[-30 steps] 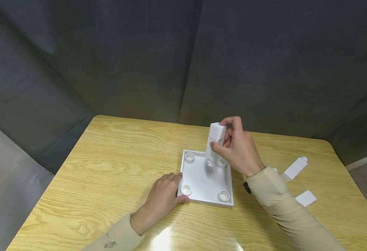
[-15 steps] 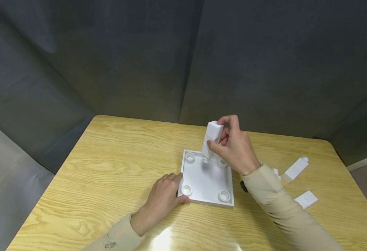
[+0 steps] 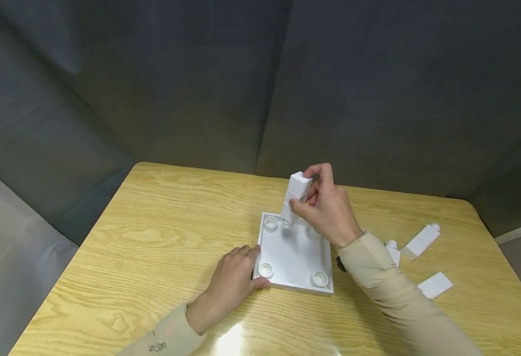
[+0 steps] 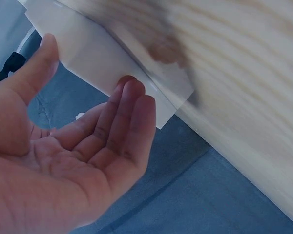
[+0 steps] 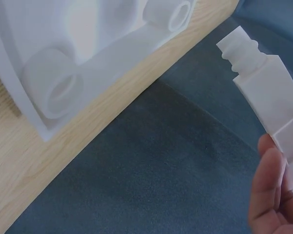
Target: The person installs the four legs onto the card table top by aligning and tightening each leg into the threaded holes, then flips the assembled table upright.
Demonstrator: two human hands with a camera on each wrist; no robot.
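"Where did we see the white leg [image 3: 298, 187]?"
"Right of centre, pinched by the right hand [image 3: 330, 211] over the tray [image 3: 293, 262], whose lower-left corner the left hand [image 3: 231, 277] touched, thumb and fingers apart."

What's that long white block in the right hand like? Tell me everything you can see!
The long white block has flat sides with faint lines across them and looks like plastic. At its lower end is a narrower, screw-like tip. It's held nearly upright, tilting a bit, above the white tray, near the far left ring. The right hand grips it with thumb and fingers, one fingertip at the top.
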